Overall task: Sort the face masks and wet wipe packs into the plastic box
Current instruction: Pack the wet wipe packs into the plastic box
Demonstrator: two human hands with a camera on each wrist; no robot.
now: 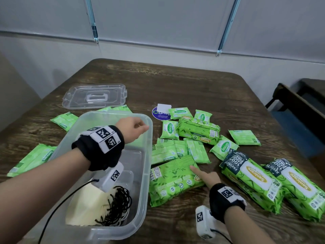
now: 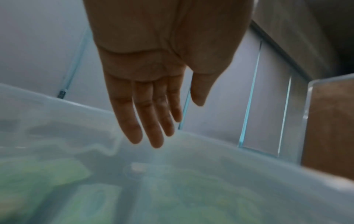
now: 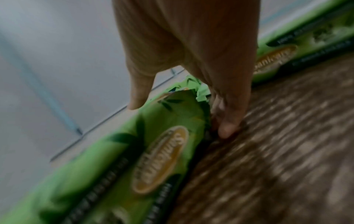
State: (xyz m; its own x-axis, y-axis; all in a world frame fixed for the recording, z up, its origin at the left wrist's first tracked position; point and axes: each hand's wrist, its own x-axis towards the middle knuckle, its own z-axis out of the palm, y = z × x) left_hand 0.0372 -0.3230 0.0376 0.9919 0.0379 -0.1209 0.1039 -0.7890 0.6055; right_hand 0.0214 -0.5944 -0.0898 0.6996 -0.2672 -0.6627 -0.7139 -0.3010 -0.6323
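Note:
A clear plastic box [image 1: 147,155] stands at the near left of the table, with cream face masks [image 1: 88,208] and their black ear loops in its near corner. My left hand [image 1: 133,126] hovers over the box's far right corner; in the left wrist view my left hand [image 2: 178,125] has straight fingers and holds nothing above the box wall [image 2: 229,174]. My right hand [image 1: 205,176] grips the right edge of a large green wet wipe pack [image 1: 172,182] lying beside the box. Its thumb lies on top and the fingers [image 3: 226,130] curl at the side of the pack [image 3: 153,159].
The box lid [image 1: 95,96] lies at the far left. Several small green wipe packs [image 1: 169,129] and another large pack [image 1: 198,132] are scattered mid-table. Two large packs [image 1: 253,178] lie at the right, more small ones [image 1: 64,120] left of the box. A dark chair [image 1: 299,106] stands beyond the right edge.

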